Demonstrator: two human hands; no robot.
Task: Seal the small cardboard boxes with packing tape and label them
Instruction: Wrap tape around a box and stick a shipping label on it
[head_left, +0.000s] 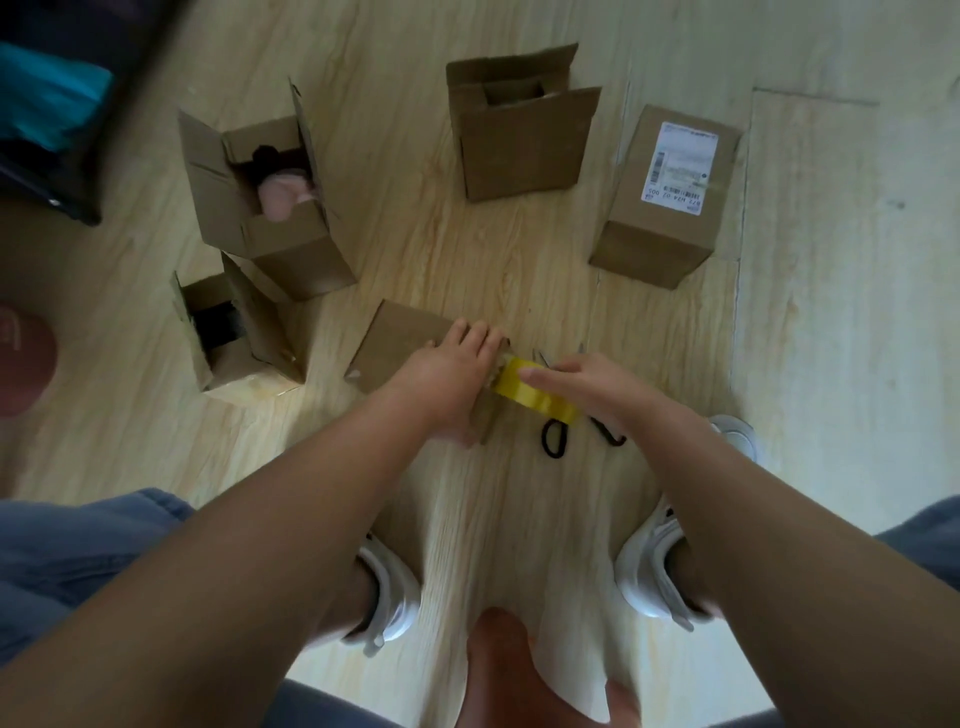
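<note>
A small closed cardboard box (400, 343) lies on the wooden floor in front of me. My left hand (452, 374) rests flat on its right end, fingers spread. My right hand (587, 384) grips a yellowish roll of packing tape (535, 395) held against that same end of the box. Black-handled scissors (558, 441) lie on the floor just under the roll. Farther off stand three open boxes: one (280, 228) with a pink item inside, one (234, 338) at the left, one (519, 135) at the back. A closed box (670, 202) with a white shipping label stands at the right.
My white shoes (660, 566) and knees frame the bottom of the view. A dark piece of furniture (57, 104) fills the top left corner and a reddish round object (21, 358) sits at the left edge. Bare floor lies to the right.
</note>
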